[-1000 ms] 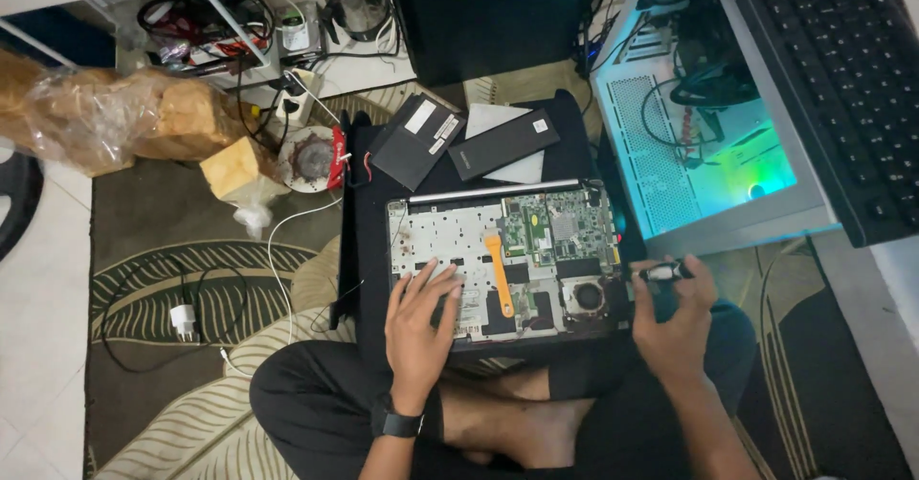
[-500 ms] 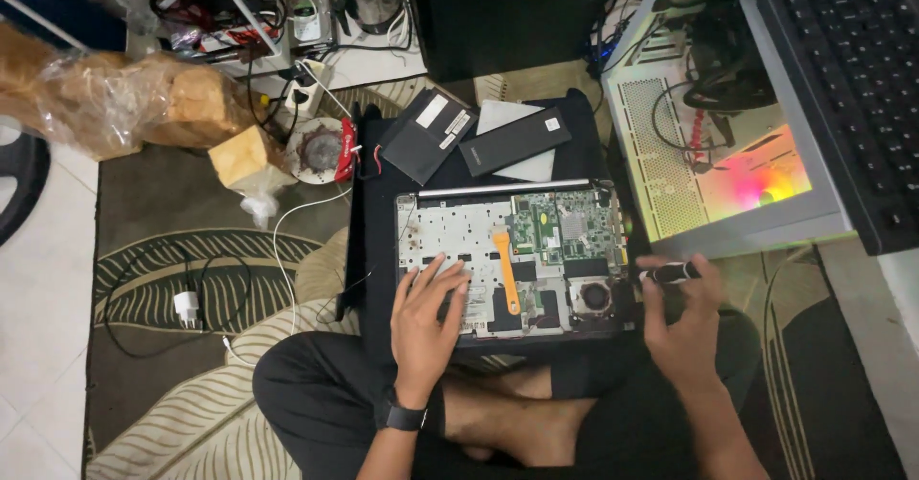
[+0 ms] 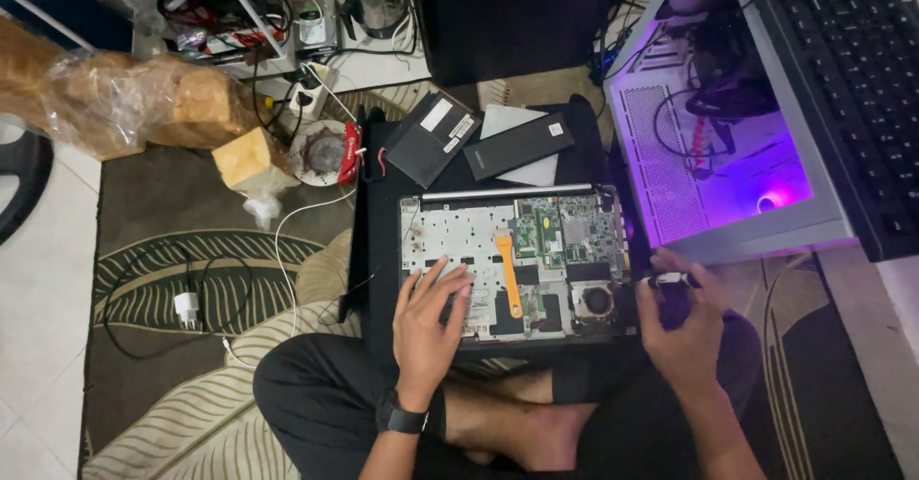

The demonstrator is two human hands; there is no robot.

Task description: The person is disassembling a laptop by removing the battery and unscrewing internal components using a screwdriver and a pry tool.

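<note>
An opened laptop (image 3: 517, 260), its bottom cover removed so that the green circuit board and round cooling fan are exposed, is seen from above, resting on a black mat on the lap of a person seated cross-legged on a leaf-patterned rug (image 3: 191, 346). The left hand (image 3: 428, 322), with a black watch worn at the wrist, is laid flat on the laptop's pale left half, its fingers slightly spread and pressed down. An orange plastic pry tool (image 3: 508, 274) lies on the board just beside that hand, untouched. The right hand (image 3: 682, 322) is held at the laptop's right edge, its fingers curled and pinched around a small dark tool with a pale tip (image 3: 672, 281); what kind of tool cannot be told. Beyond the laptop, two flat black battery-like packs (image 3: 483, 140) lie on the mat. To the right, a desktop computer case (image 3: 713, 135) lit purple inside lies open, with a black keyboard (image 3: 842, 88) above it.
</note>
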